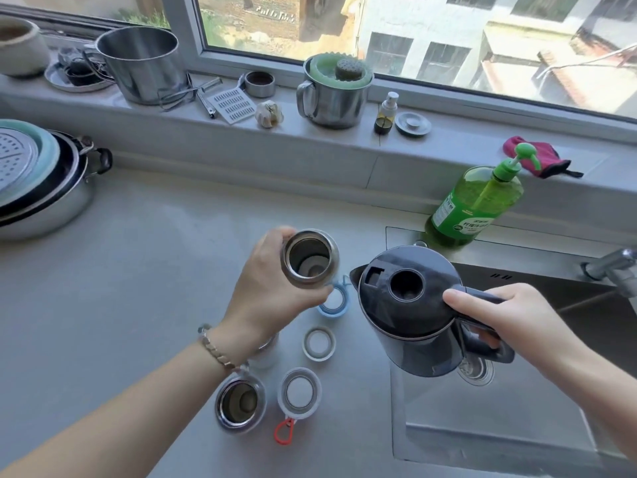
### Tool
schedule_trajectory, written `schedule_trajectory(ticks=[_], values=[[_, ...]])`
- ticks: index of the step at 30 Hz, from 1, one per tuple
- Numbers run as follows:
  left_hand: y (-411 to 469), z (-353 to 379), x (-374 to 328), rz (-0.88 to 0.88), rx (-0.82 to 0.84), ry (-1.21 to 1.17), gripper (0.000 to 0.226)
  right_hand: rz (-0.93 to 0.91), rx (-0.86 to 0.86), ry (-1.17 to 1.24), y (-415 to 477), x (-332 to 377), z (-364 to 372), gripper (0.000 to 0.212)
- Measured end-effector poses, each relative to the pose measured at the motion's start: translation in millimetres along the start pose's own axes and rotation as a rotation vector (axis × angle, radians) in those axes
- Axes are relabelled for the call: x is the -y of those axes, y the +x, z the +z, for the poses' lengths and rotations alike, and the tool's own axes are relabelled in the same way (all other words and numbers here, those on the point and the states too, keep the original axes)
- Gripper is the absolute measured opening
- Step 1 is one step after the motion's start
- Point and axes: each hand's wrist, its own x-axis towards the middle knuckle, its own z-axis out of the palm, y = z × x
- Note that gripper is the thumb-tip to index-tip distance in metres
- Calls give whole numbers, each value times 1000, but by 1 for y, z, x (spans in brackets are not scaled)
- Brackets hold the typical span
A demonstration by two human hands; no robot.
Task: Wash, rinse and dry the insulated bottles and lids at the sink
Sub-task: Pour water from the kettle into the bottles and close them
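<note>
Green soap bottle (474,205) beside sink (499,426)

tap (617,267) cropped — white bottle (267,353) under wrist

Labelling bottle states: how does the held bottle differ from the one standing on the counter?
The held bottle is gripped by the left hand and tilted toward the kettle; the counter bottle stands upright, untouched. The held bottle is near the sink; the counter bottle sits nearer the camera. Both are steel, lidless, open-mouthed.

Bottle (309,259) left of kettle (410,308) — sink (517,426) at right.
</note>
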Motion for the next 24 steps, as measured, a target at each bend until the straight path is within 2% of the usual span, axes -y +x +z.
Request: schedule_trajectory(ticks=[10, 13, 20, 24], values=[[-40, 27, 16, -11, 227, 92, 68, -41, 14, -192, -22, 3, -24, 49], [-40, 32, 18, 4, 256, 135, 71, -42, 31, -298, -26, 5, -28, 50], [-37, 36, 19, 28, 309, 224, 59, -31, 101, -496, -26, 23, -26, 57], [-34, 35, 19, 26, 315, 234, 61, -16, 102, -565, -24, 34, -24, 58]])
